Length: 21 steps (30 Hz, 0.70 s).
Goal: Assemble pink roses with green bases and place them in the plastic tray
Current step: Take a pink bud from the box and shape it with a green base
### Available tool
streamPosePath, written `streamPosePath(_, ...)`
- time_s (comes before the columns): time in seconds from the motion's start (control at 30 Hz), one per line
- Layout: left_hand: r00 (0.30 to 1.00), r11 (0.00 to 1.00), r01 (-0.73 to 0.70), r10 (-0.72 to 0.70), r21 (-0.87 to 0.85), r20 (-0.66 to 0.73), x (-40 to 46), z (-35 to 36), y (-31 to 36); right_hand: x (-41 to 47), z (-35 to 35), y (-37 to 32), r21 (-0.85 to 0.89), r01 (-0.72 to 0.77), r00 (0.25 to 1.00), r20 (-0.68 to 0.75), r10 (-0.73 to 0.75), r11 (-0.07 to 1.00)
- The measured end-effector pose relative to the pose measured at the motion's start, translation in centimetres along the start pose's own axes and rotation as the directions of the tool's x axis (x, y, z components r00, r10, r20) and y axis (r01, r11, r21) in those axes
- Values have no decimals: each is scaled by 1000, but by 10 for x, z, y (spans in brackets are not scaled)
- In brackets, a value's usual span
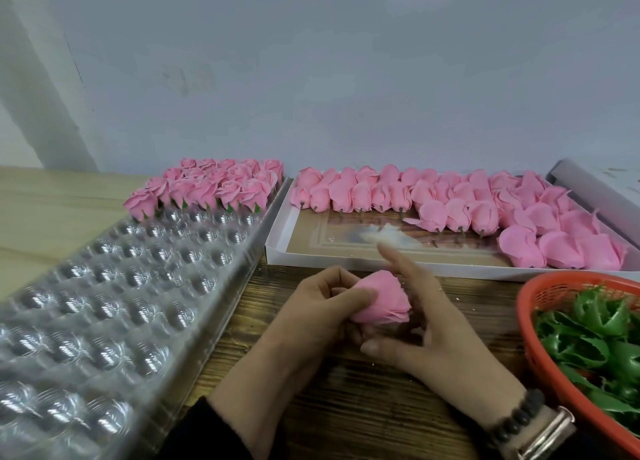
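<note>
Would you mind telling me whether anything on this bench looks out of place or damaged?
One loose pink petal lies flat on the white box's floor, detached from the rows of unassembled roses. Otherwise nothing stands out.

The light is soft, even and fairly bright, with a cool grey cast on the wall (346,78). Shadows are faint: only a weak dark patch lies under the hands on the table (346,407). The clear tray (104,303) catches many small white highlights on its domed cups, and a pale glare spot sits on the glossy floor of the box (381,238). The wide lens bends straight lines: the table edge and tray sides bow toward the frame's borders. The near end of the tray at lower left is smeared and soft. The right hand (433,331) shows slight motion blur at its raised fingertip.
</note>
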<state>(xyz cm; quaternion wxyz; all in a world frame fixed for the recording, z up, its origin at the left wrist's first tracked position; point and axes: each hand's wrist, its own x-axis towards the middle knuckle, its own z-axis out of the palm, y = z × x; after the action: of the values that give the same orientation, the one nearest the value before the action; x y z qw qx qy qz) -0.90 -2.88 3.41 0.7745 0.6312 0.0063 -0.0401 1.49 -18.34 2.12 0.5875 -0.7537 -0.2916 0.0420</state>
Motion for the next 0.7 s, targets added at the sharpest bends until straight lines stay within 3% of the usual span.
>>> streamPosePath(0.13, 998, 998, 57, -57, -2, 8, 0, 0, 2, 1, -2, 0, -84, 48, 999, -3, -49, 995)
streamPosePath(0.33, 998, 998, 44, -46, 39, 50, -1, -4, 2, 1, -4, -6, 213, -86, 995, -36, 96, 973)
streamPosePath(0.57, 998, 998, 57, -57, 7, 32, -4, -5, 3, 0, -5, -5, 351, -116, 974, -143, 176, 929)
streamPosePath(0.63, 999, 987, 38, -32, 156, -42, -4, -2, 5, 3, -5, -3, 367, -98, 964, -197, 180, 925)
streamPosePath(0.7, 971, 901, -80, 167, 427, -171, -5, 3, 7, 5, -6, 1, 355, -76, 948, -264, 178, 932)
